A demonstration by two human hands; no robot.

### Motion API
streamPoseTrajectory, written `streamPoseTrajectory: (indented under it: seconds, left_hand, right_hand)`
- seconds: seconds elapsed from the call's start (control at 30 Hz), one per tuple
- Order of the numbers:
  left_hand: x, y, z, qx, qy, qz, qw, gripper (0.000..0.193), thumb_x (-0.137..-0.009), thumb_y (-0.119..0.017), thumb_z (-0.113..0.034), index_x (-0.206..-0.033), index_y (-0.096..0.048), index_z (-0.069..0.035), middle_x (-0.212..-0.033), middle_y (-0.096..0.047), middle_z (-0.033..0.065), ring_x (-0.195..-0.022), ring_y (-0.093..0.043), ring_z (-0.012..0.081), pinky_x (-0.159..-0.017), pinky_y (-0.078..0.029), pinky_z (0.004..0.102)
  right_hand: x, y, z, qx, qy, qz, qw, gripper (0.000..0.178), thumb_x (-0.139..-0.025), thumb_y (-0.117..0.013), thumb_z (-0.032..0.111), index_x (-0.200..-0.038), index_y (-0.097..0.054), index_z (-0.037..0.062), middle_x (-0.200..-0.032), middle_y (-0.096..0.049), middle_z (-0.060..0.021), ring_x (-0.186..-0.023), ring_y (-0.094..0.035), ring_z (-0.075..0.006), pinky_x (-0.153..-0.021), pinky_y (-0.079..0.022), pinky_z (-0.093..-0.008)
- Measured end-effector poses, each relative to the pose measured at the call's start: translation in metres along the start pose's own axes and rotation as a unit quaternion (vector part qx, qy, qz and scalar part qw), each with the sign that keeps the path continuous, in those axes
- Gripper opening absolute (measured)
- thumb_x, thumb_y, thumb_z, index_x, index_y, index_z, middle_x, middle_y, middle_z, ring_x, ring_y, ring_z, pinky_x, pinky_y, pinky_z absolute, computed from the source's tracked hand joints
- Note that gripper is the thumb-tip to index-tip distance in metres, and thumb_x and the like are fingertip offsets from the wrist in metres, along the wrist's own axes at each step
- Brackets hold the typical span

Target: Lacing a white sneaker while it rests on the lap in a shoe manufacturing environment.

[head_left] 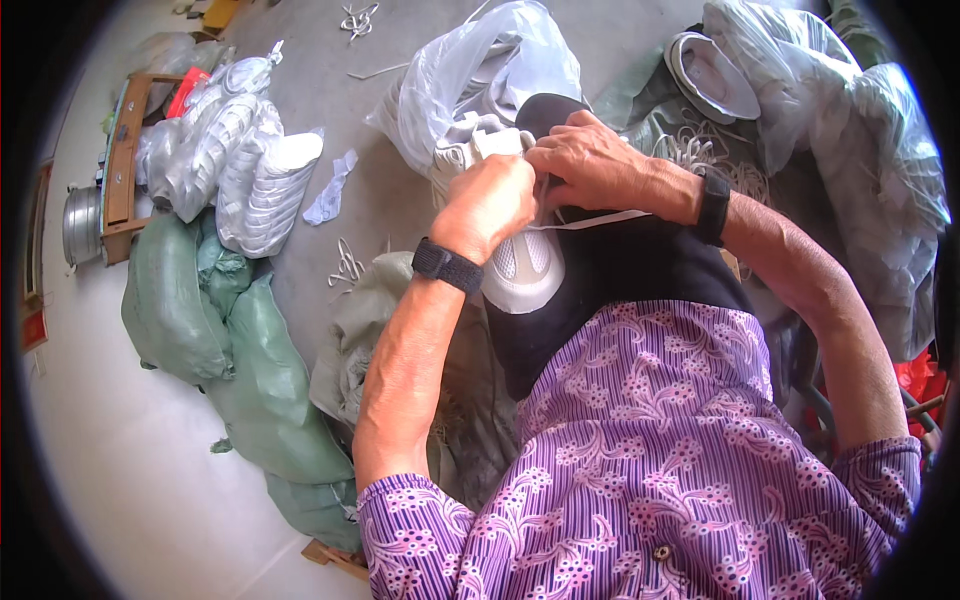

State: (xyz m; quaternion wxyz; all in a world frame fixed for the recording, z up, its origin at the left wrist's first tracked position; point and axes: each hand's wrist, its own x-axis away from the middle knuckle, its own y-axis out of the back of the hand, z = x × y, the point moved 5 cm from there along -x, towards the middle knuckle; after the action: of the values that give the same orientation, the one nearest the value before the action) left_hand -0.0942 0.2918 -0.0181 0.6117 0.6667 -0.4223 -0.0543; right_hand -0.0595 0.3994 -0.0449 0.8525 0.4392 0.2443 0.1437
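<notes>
A white sneaker [524, 272] lies over my dark-clad lap, its mesh toe pointing toward me. My left hand [490, 205] is closed on the upper of this shoe, around the lacing area; its fingertips are partly hidden. Right beside it, my right hand [595, 165] is closed in a pinch at the eyelets, its fingertips close to those of the left. A flat white shoelace [602, 219] runs from the shoe out to the right beneath my right hand. Exactly where each hand grips the lace is hidden by the fingers.
Beyond the hands stands a clear plastic bag [425, 95] with shoes inside. Loose white laces [692, 150] and a white shoe [712, 78] lie at the right, near more plastic-wrapped goods [850, 140]. Stacked white shoes [265, 190] and green sacks [175, 300] stand at the left.
</notes>
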Motion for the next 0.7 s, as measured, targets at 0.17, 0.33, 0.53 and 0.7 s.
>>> streamPoseTrajectory:
  seconds: [0.17,0.33,0.53,0.7]
  left_hand:
    - [0.011,0.009,-0.012,-0.144,-0.093,-0.079,0.982,0.015,-0.080,-0.060,-0.015,-0.078,-0.070,-0.005,-0.075,-0.068,0.0153,-0.075,-0.069,0.0294,-0.066,-0.054,0.0402]
    - [0.012,0.010,-0.008,-0.183,-0.118,-0.112,0.970,0.012,-0.075,-0.063,-0.014,-0.077,-0.066,-0.003,-0.074,-0.065,0.0176,-0.070,-0.067,0.0318,-0.063,-0.053,0.0424]
    - [0.013,0.066,0.039,-0.198,-0.043,-0.244,0.948,0.014,-0.080,-0.061,-0.017,-0.079,-0.065,-0.004,-0.067,-0.064,0.0139,-0.065,-0.066,0.0290,-0.059,-0.051,0.0401]
    - [0.013,0.033,0.052,0.186,-0.030,-0.316,0.930,0.018,-0.083,-0.062,-0.017,-0.092,-0.068,-0.002,-0.073,-0.064,0.0100,-0.064,-0.059,0.0123,-0.062,-0.047,0.0288]
  right_hand:
    - [-0.002,0.000,0.002,0.005,-0.012,0.010,1.000,0.028,-0.069,-0.072,0.022,-0.091,-0.059,0.0104,-0.088,-0.064,-0.0028,-0.090,-0.060,-0.0224,-0.083,-0.039,-0.0409]
    - [-0.002,0.002,0.002,-0.010,-0.024,0.014,1.000,0.024,-0.073,-0.070,0.023,-0.091,-0.060,0.0104,-0.088,-0.064,-0.0029,-0.090,-0.059,-0.0221,-0.085,-0.038,-0.0409]
    - [0.000,0.001,0.005,0.008,-0.010,0.033,0.999,0.017,-0.077,-0.067,0.026,-0.087,-0.062,0.0123,-0.084,-0.063,-0.0014,-0.090,-0.059,-0.0194,-0.086,-0.037,-0.0402]
    - [-0.016,0.002,0.000,-0.097,-0.032,0.031,0.994,0.015,-0.081,-0.062,0.024,-0.085,-0.062,0.0093,-0.076,-0.065,-0.0080,-0.080,-0.064,-0.0275,-0.075,-0.043,-0.0415]
